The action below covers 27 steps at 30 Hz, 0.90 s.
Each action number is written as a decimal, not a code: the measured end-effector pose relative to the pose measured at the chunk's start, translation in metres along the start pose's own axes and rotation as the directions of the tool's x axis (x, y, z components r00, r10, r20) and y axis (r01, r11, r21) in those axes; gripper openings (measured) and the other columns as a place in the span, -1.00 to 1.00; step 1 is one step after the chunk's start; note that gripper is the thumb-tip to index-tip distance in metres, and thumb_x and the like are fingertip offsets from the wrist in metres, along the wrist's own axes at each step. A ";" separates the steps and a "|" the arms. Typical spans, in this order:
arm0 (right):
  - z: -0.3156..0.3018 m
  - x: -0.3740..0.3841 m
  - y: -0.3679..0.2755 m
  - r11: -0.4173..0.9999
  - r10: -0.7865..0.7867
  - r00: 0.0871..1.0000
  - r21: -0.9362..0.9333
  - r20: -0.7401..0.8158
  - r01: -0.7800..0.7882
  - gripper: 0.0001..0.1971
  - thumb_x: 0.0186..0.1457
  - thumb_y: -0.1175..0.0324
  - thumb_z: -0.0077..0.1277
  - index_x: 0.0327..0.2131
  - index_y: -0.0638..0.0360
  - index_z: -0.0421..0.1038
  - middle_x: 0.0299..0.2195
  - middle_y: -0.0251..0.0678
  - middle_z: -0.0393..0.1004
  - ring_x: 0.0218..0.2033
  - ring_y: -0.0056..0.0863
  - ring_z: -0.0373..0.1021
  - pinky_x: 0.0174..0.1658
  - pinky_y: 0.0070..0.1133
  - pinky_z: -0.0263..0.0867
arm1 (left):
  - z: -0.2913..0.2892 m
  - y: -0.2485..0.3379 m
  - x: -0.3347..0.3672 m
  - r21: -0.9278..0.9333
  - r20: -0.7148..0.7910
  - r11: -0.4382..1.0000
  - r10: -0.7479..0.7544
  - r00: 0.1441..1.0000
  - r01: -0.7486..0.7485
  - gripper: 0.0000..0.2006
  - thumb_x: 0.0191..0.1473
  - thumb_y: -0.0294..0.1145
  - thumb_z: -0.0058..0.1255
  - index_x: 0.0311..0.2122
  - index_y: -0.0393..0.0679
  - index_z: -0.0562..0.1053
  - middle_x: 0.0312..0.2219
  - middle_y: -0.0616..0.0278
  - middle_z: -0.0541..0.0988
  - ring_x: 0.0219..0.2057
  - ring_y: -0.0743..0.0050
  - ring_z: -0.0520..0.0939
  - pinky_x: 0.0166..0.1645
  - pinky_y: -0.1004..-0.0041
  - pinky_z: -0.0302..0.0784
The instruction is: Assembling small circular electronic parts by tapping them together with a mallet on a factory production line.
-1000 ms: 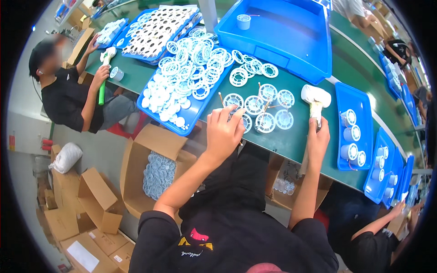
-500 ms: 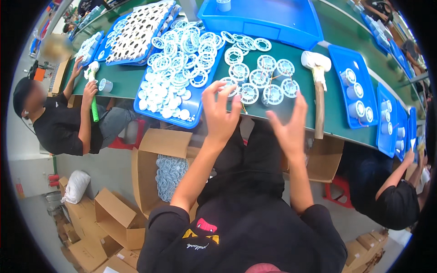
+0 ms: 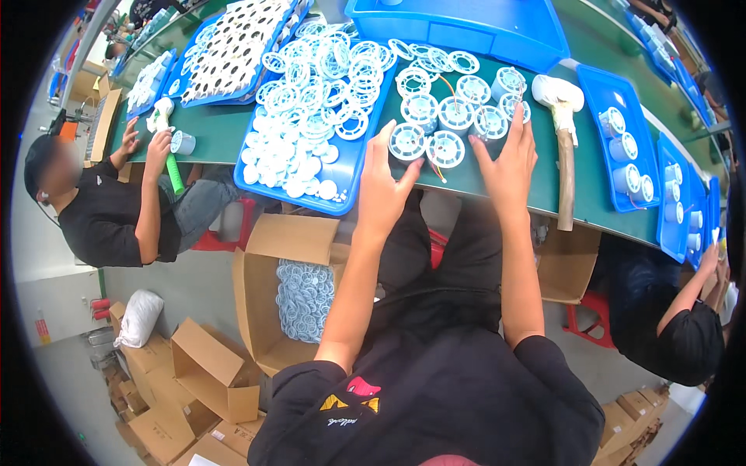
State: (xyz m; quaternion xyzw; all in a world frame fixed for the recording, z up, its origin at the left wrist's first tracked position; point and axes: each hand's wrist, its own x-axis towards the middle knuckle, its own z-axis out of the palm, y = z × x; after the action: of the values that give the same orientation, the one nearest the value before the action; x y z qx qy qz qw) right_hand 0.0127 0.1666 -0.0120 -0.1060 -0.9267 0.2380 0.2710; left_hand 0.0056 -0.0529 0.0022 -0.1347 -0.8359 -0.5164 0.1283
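A cluster of several white cylindrical parts with spoked round tops (image 3: 456, 114) and thin coloured wires stands on the green table in front of me. My left hand (image 3: 385, 182) is open at the cluster's near left side, thumb and fingers apart around the nearest left part (image 3: 408, 142); whether it touches is unclear. On the right side my right hand (image 3: 509, 167) is also open, fingers pointing up along the right-hand parts (image 3: 491, 122), thumb spread toward the middle. Left of the cluster lies a blue tray (image 3: 342, 186) heaped with white spoked rings (image 3: 326, 85) and small white discs (image 3: 291, 167).
A mallet with a wrapped white head (image 3: 558, 92) lies right of the cluster. Beyond it is a blue tray (image 3: 594, 85) of similar parts. A large blue bin (image 3: 458, 35) stands behind. A co-worker (image 3: 109, 210) sits left; an open carton (image 3: 291, 233) of rings stands below the table.
Both hands have come down to the sides of the cluster, and the parts stand grouped more closely and farther from the table's near edge. The whole view has shifted slightly.
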 end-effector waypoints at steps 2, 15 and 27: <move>0.001 0.001 0.001 1.000 0.012 1.000 0.013 -0.002 -0.012 -0.02 0.14 0.03 0.29 0.47 0.14 -0.06 0.32 0.29 0.13 0.34 0.20 0.12 0.31 -0.08 0.08 | 0.002 0.008 -0.004 0.024 -0.037 0.999 0.036 0.999 -0.035 -0.30 -0.03 -0.39 0.44 0.21 -0.28 0.36 0.01 -0.01 0.49 0.07 0.02 0.52 0.20 0.20 0.41; -0.017 -0.055 -0.047 0.853 0.162 0.985 0.510 -0.060 -0.110 -0.69 0.14 0.39 0.26 -0.11 0.30 0.44 -0.12 -0.13 0.45 -0.07 -0.14 0.40 0.06 -0.30 0.33 | 0.000 -0.004 -0.016 -0.018 0.044 0.995 0.094 0.995 -0.094 -0.27 0.00 -0.45 0.39 0.29 -0.15 0.32 0.12 -0.02 0.47 0.13 -0.06 0.50 0.19 0.16 0.44; 0.001 -0.017 -0.048 0.966 -0.091 0.984 0.253 0.153 0.050 -0.79 0.14 0.25 0.23 -0.45 0.15 0.51 -0.45 -0.27 0.51 -0.35 -0.18 0.45 -0.28 -0.28 0.33 | 0.017 -0.010 -0.024 0.053 -0.069 0.986 0.162 0.984 -0.159 -0.29 0.00 -0.40 0.38 0.27 -0.16 0.35 0.12 -0.07 0.46 0.11 -0.11 0.45 0.20 0.07 0.36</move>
State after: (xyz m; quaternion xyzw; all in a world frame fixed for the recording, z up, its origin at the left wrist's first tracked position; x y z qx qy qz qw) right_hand 0.0230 0.1193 0.0039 -0.0184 -0.9119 0.3501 0.2134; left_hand 0.0233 -0.0441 -0.0218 -0.1797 -0.8290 -0.4891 0.2030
